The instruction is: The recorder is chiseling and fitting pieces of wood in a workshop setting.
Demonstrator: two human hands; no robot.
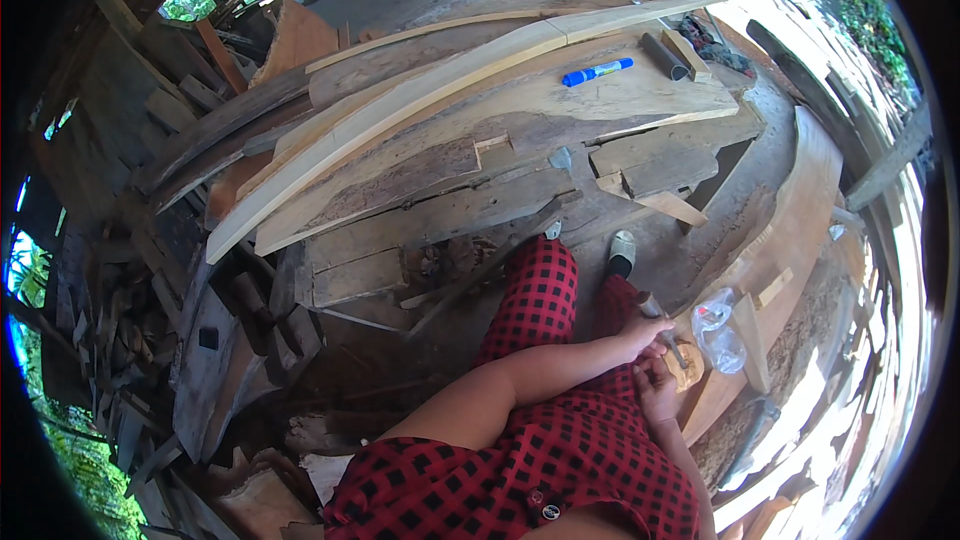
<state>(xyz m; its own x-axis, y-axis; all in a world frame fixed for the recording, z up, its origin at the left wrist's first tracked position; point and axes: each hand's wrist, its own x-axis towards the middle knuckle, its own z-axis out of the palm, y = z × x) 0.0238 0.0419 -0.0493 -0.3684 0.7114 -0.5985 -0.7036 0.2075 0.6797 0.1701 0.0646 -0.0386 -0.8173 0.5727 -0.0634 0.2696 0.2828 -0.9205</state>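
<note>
Right hand (657,390): fingers curled beside the wood piece (685,368); we cannot tell whether it grips.
Left hand (638,336): we clasp a brown-handled tool (651,306).
Wood piece: pale yellow-orange, at our hands' right.
Plastic bag (718,333): clear, crumpled, just beyond.
Marker (597,72): blue, well apart from us.

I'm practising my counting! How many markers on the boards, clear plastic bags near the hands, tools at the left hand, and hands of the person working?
Blue marker: 1
Clear plastic bag: 1
Handled tool: 1
Hands, left hand and right hand: 2
Total: 5
</note>
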